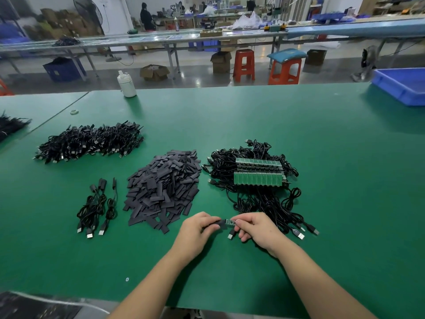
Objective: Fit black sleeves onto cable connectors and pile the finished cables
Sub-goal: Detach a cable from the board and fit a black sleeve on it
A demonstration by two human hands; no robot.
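Over the green table (322,134), just in front of the heap of loose black sleeves (163,189), the left hand (197,229) pinches a black sleeve (219,223) against the small green connector board (230,222) that the right hand (255,229) grips by its fingertips, its USB plug (231,234) dangling below.

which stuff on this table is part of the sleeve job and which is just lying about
In the job:
left hand holding a black sleeve
right hand holding the circuit board
sleeve pile
unsleeved cables
finished cables

Lying about:
white bottle
blue bin
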